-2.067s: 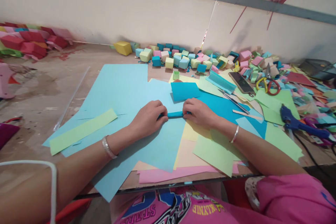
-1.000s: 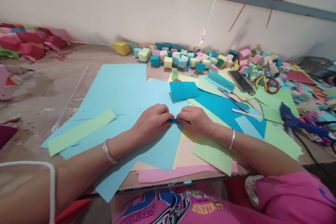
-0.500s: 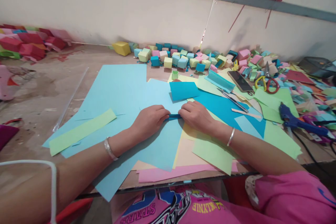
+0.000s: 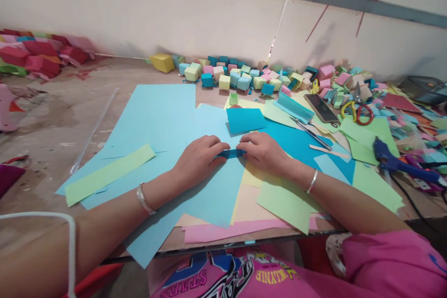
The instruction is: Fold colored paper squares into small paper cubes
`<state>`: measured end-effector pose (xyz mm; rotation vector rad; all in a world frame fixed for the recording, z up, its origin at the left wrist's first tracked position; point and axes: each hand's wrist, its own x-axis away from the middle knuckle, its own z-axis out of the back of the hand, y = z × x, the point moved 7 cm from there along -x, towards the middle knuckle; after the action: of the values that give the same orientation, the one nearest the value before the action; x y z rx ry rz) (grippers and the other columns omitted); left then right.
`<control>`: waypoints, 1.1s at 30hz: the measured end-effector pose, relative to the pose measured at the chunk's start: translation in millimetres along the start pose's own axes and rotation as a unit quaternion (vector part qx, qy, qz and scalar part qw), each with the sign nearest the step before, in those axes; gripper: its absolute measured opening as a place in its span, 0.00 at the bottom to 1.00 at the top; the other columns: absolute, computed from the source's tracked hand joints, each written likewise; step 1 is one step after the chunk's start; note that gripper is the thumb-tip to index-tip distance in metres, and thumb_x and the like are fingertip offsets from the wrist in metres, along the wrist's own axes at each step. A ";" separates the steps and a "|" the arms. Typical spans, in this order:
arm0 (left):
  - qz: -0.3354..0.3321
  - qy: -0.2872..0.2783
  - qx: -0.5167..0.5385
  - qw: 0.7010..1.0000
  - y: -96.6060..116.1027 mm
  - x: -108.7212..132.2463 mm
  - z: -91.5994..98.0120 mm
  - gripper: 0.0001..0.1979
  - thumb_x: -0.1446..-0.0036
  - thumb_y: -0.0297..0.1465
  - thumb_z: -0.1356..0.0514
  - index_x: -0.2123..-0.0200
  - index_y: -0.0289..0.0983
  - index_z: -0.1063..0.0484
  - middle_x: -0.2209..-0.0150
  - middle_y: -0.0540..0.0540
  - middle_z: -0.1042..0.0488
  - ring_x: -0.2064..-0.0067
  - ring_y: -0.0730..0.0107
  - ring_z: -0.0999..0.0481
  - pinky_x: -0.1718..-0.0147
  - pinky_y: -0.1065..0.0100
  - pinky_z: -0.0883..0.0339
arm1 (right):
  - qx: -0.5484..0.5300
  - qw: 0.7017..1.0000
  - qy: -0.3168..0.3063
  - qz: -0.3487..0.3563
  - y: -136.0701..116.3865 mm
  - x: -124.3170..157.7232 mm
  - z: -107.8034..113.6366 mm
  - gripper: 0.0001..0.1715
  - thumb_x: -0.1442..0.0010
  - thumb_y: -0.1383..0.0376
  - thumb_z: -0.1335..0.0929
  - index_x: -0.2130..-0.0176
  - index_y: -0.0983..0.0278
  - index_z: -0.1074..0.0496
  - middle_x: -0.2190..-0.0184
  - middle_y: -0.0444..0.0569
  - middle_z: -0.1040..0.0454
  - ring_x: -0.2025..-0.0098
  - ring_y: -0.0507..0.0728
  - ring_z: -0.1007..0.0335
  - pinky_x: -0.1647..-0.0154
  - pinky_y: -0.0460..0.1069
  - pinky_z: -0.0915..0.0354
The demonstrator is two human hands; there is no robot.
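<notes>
A narrow dark blue paper strip (image 4: 231,153) stretches between my two hands, above the light blue sheets (image 4: 157,116). My left hand (image 4: 199,160) pinches its left end between thumb and fingers. At the other end, my right hand (image 4: 263,152) grips the strip with closed fingers; its thumb is mostly hidden. Just beyond the hands lies a folded teal paper piece (image 4: 245,120). A pale green strip (image 4: 110,175) rests on the sheets to the left.
Small paper cubes (image 4: 224,82) line the wall. To the right are a phone (image 4: 320,107), red-and-yellow scissors (image 4: 358,111), a craft knife (image 4: 312,134) and a blue glue gun (image 4: 401,163) with its cord. A clear ruler-like strip (image 4: 96,128) lies left.
The fingers of both hands have shifted on the blue strip, and my left thumb now sits lower, apart from the index finger. More of the strip's width shows. The view has moved slightly.
</notes>
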<state>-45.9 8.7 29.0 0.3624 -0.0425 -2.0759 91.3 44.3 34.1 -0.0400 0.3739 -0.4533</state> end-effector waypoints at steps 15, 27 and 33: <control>0.009 0.003 0.022 1.000 -0.5 -1.7 0.1 0.10 0.39 0.31 0.43 0.56 0.36 0.26 0.61 0.41 0.27 0.59 0.58 0.31 0.61 0.59 0.36 | -0.059 0.996 -0.027 -0.063 14.7 -0.2 -9.3 0.07 0.40 0.67 0.32 0.60 0.63 0.24 0.64 0.51 0.25 0.61 0.57 0.34 0.62 0.49 0.42; -0.056 -0.005 -0.101 0.993 15.1 -0.5 -0.9 0.11 0.36 0.26 0.50 0.59 0.34 0.27 0.65 0.41 0.26 0.66 0.62 0.31 0.67 0.62 0.41 | 0.096 0.994 -0.039 0.023 -6.9 3.6 -6.4 0.10 0.34 0.66 0.37 0.58 0.66 0.27 0.66 0.53 0.27 0.62 0.58 0.37 0.63 0.52 0.49; -0.102 0.015 -0.111 0.988 21.7 2.1 -1.9 0.14 0.34 0.26 0.52 0.54 0.32 0.29 0.65 0.41 0.26 0.66 0.63 0.30 0.68 0.62 0.40 | 0.174 0.981 -0.042 0.078 -15.9 6.0 -6.2 0.16 0.31 0.71 0.43 0.57 0.69 0.29 0.68 0.53 0.28 0.66 0.56 0.38 0.64 0.53 0.51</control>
<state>-28.1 -4.0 30.5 0.2700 0.2515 -2.2495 87.4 27.7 28.1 0.3080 0.2091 -0.3543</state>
